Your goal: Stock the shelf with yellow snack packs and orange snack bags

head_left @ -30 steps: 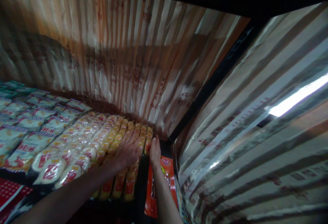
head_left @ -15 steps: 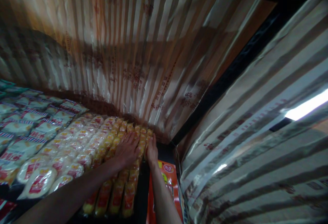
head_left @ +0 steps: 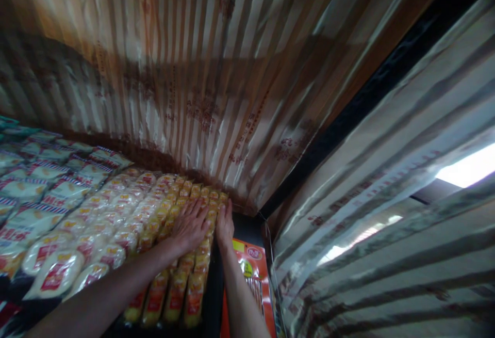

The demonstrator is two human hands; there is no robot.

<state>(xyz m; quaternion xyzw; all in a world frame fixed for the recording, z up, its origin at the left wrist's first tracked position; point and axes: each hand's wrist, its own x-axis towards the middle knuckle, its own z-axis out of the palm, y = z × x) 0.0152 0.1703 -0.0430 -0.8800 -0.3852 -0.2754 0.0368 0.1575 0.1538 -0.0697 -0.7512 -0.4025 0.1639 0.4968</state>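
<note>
Rows of small yellow cakes in clear wrappers (head_left: 194,286) run back from the front edge toward the rear curtain. My left hand (head_left: 191,226) lies flat on top of these cakes, fingers stretched out and pointing to the back. Along the right side of the outermost row stands my right hand (head_left: 225,226), its fingers straight and its palm turned toward the cakes. Neither hand grips anything. The forearms and left hand hide part of the rows.
White wrapped cakes (head_left: 58,273) fill the rows to the left, with blue-and-white packets (head_left: 34,222) beyond them. An orange package (head_left: 261,268) lies right of my right forearm. Striped plastic sheeting (head_left: 201,69) hangs behind, and a dark post (head_left: 348,106) slants up at the corner.
My right hand has shifted slightly left against the side of the cake row. My left hand stays on top of the cakes. The view has tilted a little.
</note>
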